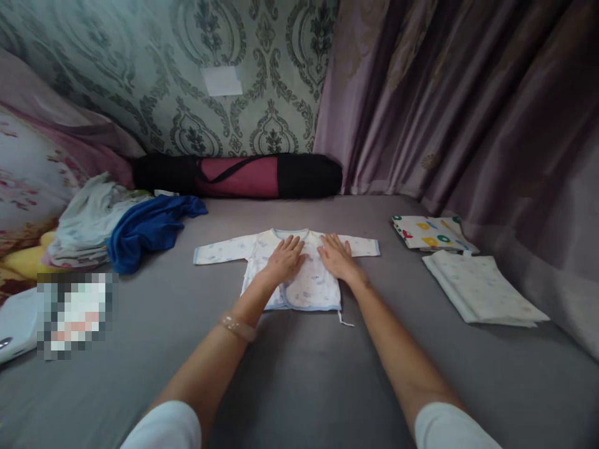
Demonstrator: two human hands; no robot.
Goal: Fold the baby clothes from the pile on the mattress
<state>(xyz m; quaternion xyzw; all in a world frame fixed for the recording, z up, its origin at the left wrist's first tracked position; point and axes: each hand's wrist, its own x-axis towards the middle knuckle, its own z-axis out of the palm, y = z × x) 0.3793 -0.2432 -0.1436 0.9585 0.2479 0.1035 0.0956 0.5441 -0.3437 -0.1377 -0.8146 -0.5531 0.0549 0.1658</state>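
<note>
A small white baby shirt (311, 290) with light blue trim lies spread out on the grey sheet (299, 380), both sleeves stretched sideways. Its front panels overlap, and a thin tie trails from the lower right corner. My left hand (286, 259) rests palm down on the chest of the shirt, fingers extended. Flat on the upper right part, near the shoulder, lies my right hand (337, 257), its fingers also stretched out. Neither hand grips the cloth. The hands cover part of the chest and the right shoulder. A bangle (238, 326) circles my left wrist.
Folded cloths lie at right: a colourful patterned one (433, 232) and a pale one (482, 288). At left are a blue garment (145, 227), a pile of pale clothes (88, 218) and a blurred-out object (77, 315). A black and red long bag (238, 176) lies along the wall.
</note>
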